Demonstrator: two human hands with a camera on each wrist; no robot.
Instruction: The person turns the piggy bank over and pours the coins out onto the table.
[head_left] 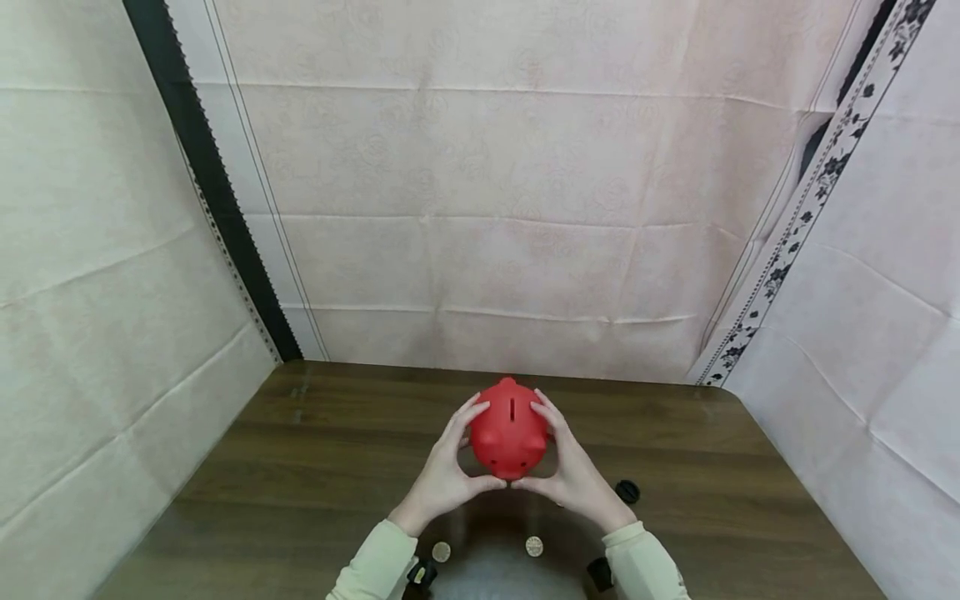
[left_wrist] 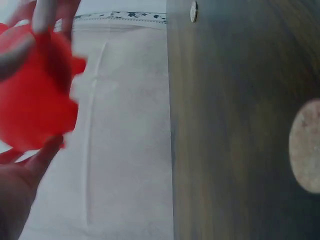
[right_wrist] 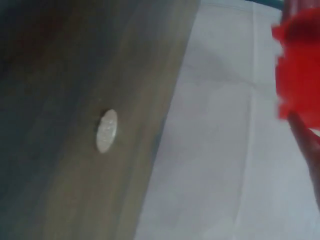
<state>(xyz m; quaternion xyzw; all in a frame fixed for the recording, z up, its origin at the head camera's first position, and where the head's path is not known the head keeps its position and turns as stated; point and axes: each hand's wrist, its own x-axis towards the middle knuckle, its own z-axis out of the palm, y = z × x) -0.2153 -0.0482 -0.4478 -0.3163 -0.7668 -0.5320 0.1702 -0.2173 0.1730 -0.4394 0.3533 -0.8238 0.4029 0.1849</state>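
Observation:
A red piggy bank is held between both hands, its slot towards the head camera and its snout towards the person. My left hand grips its left side, fingertips high and thumb under the snout. From the other side my right hand holds it the same way. In the left wrist view the piggy bank appears raised off the table, with short legs showing. Only part of the piggy bank enters the right wrist view. Two coins, a left one and a right one, lie below the hands.
A small black round piece lies beside the right wrist. The brown wooden table ends at a pale cloth backdrop, with cloth walls on both sides. Dark wrist cameras sit by both sleeves.

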